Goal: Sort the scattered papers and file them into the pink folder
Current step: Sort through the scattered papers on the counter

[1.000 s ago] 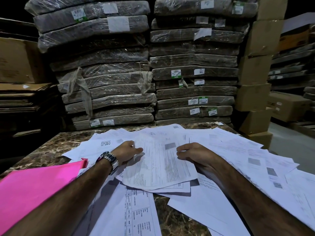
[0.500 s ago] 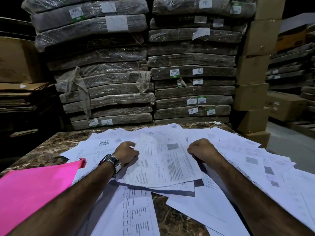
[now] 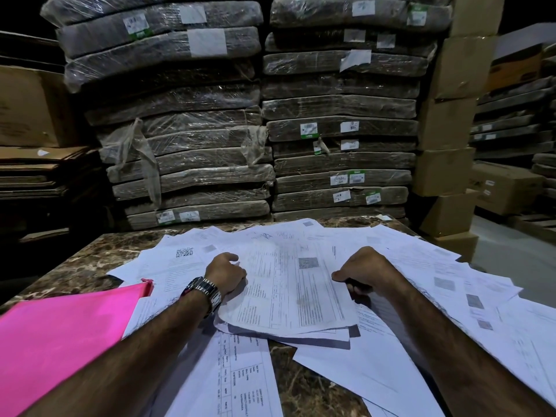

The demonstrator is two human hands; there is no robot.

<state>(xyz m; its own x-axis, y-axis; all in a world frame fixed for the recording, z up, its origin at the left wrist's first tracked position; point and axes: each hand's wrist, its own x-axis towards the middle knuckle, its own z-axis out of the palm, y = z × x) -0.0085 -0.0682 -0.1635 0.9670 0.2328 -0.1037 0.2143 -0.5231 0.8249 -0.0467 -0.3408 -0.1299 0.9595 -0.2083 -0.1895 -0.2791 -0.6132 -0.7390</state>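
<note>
A pile [image 3: 294,293] of printed sheets is held at the middle of the table [image 3: 75,266], gripped at both sides. The left hand [image 3: 227,273], with a watch [image 3: 204,291] on its wrist, is curled over the pile's left edge, fingertips on the top sheet; its thumb is hidden. The right hand [image 3: 365,270] is closed on the right edge, thumb laid on top and fingers tucked under, as far as can be told. The pile's near edge is ragged, with lower sheets poking out unevenly.

Loose papers [image 3: 451,284] are spread around and under the pile, mostly to the right and along the far side. The folder [image 3: 69,332] lies flat at the near left of the table, just beside the left forearm, overlapping a few sheets; whether anything is in it cannot be told.

The step in hand is judged to be gathering and squaring, with filing not yet begun and most of the sorting left. For the next move, the pile's edges need to be brought flush. An even grip on both sides is called for, so that the thin sheets are not buckled or dropped. The loose papers are then to be collected, and the folder must be opened before anything is slid in.
</note>
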